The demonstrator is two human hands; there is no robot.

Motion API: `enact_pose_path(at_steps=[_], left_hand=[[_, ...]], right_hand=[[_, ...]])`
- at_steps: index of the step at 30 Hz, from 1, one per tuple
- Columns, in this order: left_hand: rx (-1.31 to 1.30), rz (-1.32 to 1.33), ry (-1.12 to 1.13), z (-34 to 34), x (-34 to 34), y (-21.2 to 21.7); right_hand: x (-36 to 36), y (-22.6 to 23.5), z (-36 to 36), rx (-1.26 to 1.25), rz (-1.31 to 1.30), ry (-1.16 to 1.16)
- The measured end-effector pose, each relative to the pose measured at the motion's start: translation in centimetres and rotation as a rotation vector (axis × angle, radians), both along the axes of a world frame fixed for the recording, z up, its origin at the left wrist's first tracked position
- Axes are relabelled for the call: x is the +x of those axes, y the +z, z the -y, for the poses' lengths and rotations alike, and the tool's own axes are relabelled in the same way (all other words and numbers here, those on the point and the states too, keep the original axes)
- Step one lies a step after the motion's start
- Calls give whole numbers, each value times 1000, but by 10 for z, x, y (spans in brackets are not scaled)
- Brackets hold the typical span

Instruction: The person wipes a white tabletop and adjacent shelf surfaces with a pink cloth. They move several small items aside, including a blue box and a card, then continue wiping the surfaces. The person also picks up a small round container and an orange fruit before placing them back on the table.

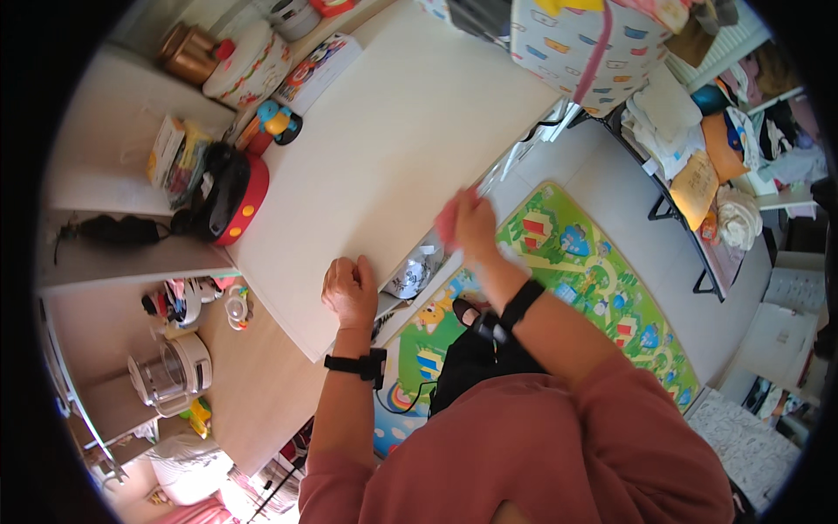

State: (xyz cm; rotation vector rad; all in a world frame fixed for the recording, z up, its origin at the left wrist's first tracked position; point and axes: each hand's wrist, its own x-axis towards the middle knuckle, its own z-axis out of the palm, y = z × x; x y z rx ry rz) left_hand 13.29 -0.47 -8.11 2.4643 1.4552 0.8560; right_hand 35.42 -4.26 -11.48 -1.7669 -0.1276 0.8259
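Observation:
My left hand [350, 290] rests on the white tabletop [393, 140] close to its near edge. Its fingers are curled in, and nothing shows in them. At the table's right edge, my right hand [474, 229] is closed round a pink cloth [448, 220], which is bunched and blurred by motion. Between the two hands, just below the edge, a white bag with a dark pattern [417, 272] sits partly hidden under the tabletop. Black bands with small devices circle both wrists.
Along the left stand a black-and-red container [237, 196], a small blue-and-yellow figure [278, 120] and a white patterned pot [253, 65]. A large patterned bag [563, 52] occupies the far right corner. A green play mat [594, 288] covers floor by my feet; a cot [676, 188] holds piled clothes.

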Motion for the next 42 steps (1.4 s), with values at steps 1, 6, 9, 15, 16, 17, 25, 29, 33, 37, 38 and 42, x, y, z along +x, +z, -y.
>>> enact_pose_path(at_steps=[1,6,9,15,16,17,25,29,33,37,38,42], left_hand=[[-10,-33,-51,0,6,6],[22,-306,-457,-1,38,39],[-13,-379,-537,-9,68,34],[50,-397,-528,-10,93,20],[38,-407,-510,-11,95,20],[51,-407,-520,-12,96,21],[42,-370,-515,-12,107,23],[52,-355,-515,-13,109,24],[54,-372,-505,-14,108,22],[38,-374,-513,-12,108,17],[33,-385,-508,-13,108,15],[43,-385,-530,-17,113,8]], right_hand=[[-13,7,7,126,-125,-63],[85,20,23,387,-535,-20],[211,16,2,412,-189,-229],[273,19,0,467,193,-53],[257,18,10,400,307,75],[229,14,17,416,525,29],[276,35,21,84,880,183],[303,40,11,-37,898,364],[251,26,44,512,492,658],[243,11,69,599,-62,402],[252,6,68,640,-265,240],[289,-24,38,843,-220,-27]])
